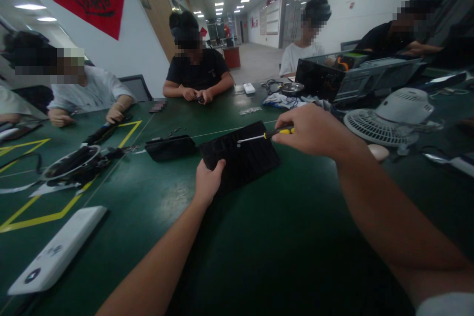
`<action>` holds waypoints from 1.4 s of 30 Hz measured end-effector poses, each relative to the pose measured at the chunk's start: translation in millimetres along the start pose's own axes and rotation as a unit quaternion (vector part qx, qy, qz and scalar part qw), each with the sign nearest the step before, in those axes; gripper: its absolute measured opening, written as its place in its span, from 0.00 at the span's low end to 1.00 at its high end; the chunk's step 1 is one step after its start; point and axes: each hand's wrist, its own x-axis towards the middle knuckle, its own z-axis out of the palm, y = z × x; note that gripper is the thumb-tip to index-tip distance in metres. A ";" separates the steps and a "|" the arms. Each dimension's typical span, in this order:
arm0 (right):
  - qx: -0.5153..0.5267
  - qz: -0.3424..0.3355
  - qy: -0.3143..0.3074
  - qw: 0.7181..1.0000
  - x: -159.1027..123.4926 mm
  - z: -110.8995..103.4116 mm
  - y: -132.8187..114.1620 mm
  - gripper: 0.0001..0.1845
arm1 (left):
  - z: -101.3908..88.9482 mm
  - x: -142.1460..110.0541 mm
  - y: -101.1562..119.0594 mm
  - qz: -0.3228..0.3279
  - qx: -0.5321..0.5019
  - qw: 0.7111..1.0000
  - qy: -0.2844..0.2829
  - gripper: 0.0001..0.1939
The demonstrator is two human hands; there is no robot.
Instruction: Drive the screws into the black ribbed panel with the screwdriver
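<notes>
My left hand (210,178) grips the near left corner of a flat black panel (255,158), thumb on top. The panel is tilted above the green table; its fine detail is too dark to make out. In my right hand (311,131) is a screwdriver (276,133) with a black and yellow handle, its shaft pointing left across the panel. A small silvery piece (239,144) shows at the screwdriver's tip; I cannot tell whether it touches the panel. Left of the panel lies a black case-like part (170,148), with several tiny dark bits behind it.
A white rectangular device (57,252) lies at the near left. A fan (388,116) and an opened computer case (333,76) stand on the right. Black gear with cables (77,163) lies inside yellow tape marks. Several people sit around the green table (296,242).
</notes>
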 end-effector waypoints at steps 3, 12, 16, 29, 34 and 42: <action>0.005 0.003 0.005 1.000 -0.6 3.0 -5.5 0.12 | -0.2 0.6 -0.8 0.001 0.001 1.000 0.002 0.22; 0.007 -0.001 0.004 1.000 0.7 8.6 -9.7 0.13 | 0.0 2.1 -5.4 0.007 0.006 1.000 0.004 0.23; -0.003 0.006 0.011 1.000 1.1 8.1 -9.2 0.13 | 0.0 1.5 -4.1 0.003 0.005 1.000 0.002 0.22; 0.006 -0.004 -0.002 1.000 3.3 12.0 -9.6 0.14 | 0.3 -0.2 -0.7 0.002 0.010 1.000 0.000 0.21; -0.032 0.018 -0.006 0.999 -0.1 11.4 -15.3 0.14 | 0.6 -1.7 2.2 0.000 0.010 1.000 0.002 0.21; -0.087 0.039 -0.045 0.994 -5.3 7.2 -26.0 0.18 | 1.5 0.8 -2.4 0.012 0.015 1.000 -0.002 0.21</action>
